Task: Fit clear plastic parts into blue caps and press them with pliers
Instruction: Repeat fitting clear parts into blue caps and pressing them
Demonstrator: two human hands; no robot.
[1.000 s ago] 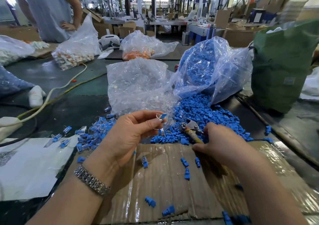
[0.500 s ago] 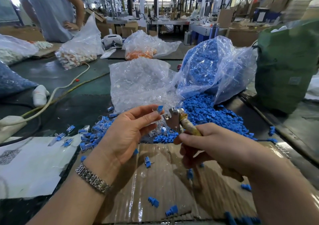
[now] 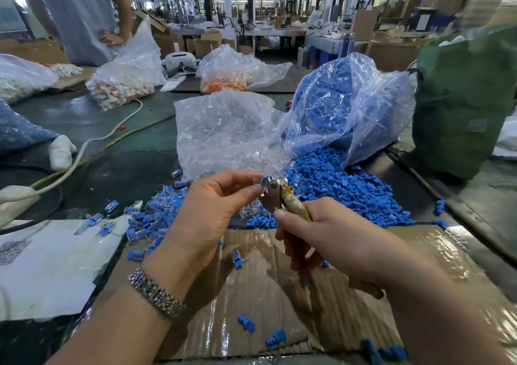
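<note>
Left of pliers (image 3: 275,194): finished pile (image 3: 151,219) on table, then left hand (image 3: 212,213) w/ thumb & forefinger pinched on cap (image 3: 265,180), held right at plier head. Clear part inside cap: can't tell. At pliers: right hand (image 3: 330,238) wrapped round handles; jaw gap can't tell. Right of pliers: loose blue caps (image 3: 349,191) spilling from bag (image 3: 344,107). Risks: cap off-center → crooked press or cracked insert; fingertip so near jaws → pinch; hard squeeze → cap popping out.

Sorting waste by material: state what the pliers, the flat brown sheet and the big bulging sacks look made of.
Pliers: bare grey metal head, dull sheen; handles wrapped in yellowed tape, apparently.
Brown sheet: corrugated cardboard, ribbed, under glossy tape.
Sacks: thin clear plastic film, crinkled, see-through.
</note>
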